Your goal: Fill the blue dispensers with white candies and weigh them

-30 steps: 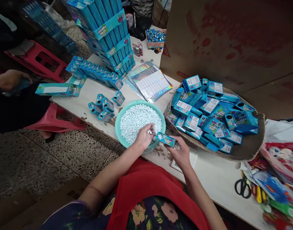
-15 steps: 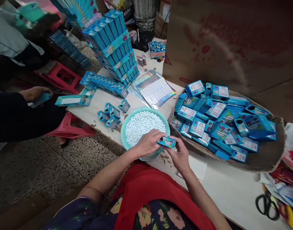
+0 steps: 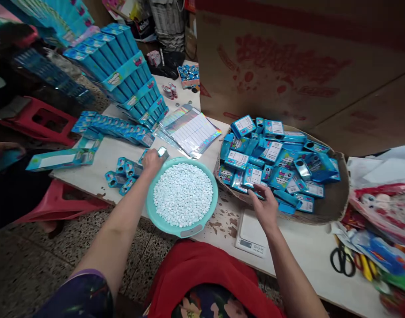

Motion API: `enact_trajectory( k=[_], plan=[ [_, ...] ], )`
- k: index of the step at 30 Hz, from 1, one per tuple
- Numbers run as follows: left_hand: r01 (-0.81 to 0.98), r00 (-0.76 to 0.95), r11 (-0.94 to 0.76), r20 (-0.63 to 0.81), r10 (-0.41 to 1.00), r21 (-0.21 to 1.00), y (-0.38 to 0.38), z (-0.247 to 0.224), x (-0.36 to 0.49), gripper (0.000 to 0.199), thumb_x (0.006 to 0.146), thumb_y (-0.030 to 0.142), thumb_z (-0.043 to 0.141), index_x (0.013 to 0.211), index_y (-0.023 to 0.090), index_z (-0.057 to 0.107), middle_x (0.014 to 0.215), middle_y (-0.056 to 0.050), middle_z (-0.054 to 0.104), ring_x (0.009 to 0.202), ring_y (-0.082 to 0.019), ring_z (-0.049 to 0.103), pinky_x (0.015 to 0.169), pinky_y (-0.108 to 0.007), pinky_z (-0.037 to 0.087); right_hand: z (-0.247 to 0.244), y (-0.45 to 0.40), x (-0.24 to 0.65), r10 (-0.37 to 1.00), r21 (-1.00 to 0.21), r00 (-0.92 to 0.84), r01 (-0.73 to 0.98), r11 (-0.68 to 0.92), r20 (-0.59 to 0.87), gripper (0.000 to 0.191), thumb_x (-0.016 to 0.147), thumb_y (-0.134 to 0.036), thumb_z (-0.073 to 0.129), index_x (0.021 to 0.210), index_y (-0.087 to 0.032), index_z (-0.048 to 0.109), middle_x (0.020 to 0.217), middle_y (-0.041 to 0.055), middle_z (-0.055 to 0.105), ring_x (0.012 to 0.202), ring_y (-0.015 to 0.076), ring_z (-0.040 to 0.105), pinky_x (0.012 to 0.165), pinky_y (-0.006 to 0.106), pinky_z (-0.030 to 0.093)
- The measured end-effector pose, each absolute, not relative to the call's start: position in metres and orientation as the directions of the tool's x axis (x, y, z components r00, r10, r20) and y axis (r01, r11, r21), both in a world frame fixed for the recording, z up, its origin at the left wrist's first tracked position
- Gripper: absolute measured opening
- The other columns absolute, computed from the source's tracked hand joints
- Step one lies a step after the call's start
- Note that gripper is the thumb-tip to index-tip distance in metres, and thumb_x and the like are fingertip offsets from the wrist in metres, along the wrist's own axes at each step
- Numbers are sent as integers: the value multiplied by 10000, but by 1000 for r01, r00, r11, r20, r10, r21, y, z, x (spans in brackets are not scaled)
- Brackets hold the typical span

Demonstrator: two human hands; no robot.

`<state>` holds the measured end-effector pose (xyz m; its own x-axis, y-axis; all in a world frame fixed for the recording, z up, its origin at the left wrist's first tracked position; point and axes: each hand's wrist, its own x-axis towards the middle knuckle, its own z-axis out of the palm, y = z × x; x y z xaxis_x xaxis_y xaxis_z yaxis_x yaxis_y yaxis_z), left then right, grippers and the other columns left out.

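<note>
In the head view, the left hand (image 3: 151, 162) curls against a small blue cardboard box (image 3: 162, 152) beside the round mint-green plastic bowl (image 3: 172, 230), its grip unclear, while the right hand (image 3: 266, 207), fingers parted, hovers by the brown cardboard tray (image 3: 335, 201).

A worker's bare arms stretch forward, hands well apart. The left arm (image 3: 118, 229) reaches from the near left toward the far side, nearly straight; its hand (image 3: 152, 162) is angled down, fingers curled, the tips hidden from view. The right arm (image 3: 290, 260) slants in from the near right toward the far left, its wrist (image 3: 272, 227) almost in line with the forearm. The right hand (image 3: 265, 203), nearer than the left, is loosely spread, thumb (image 3: 254, 199) parted from softly bent fingers (image 3: 262, 190).
</note>
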<state>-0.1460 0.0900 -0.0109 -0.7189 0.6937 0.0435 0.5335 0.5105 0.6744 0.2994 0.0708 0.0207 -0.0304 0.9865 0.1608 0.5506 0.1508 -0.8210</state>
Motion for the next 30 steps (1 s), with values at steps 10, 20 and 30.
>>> enact_trajectory(
  k=[10,20,30],
  plan=[
    [861,-346,241,168,923,448,18,-31,-83,310,917,368,417,1088,178,595,1117,-126,611,1096,-264,528,1002,-402,380,-2,185,237,866,-174,-488,849,500,107,637,745,-277,675,1320,-111,454,1363,236,467,1238,391,416,991,544,329],
    [801,-464,500,-188,866,329,3,-42,-1,591,844,626,451,1190,164,575,1130,-186,566,1075,-367,533,845,-455,433,44,123,282,942,-706,-295,633,317,159,489,729,-327,655,1198,-199,595,1167,102,640,1064,296,577,911,450,448],
    [327,-594,479,-217,775,815,5,-45,-6,140,687,349,684,716,215,655,796,-43,633,931,-269,585,823,-319,422,50,-9,273,734,-668,-224,-309,-677,-641,481,610,-291,820,1033,-233,600,989,22,726,863,227,698,802,413,571]
  ],
)
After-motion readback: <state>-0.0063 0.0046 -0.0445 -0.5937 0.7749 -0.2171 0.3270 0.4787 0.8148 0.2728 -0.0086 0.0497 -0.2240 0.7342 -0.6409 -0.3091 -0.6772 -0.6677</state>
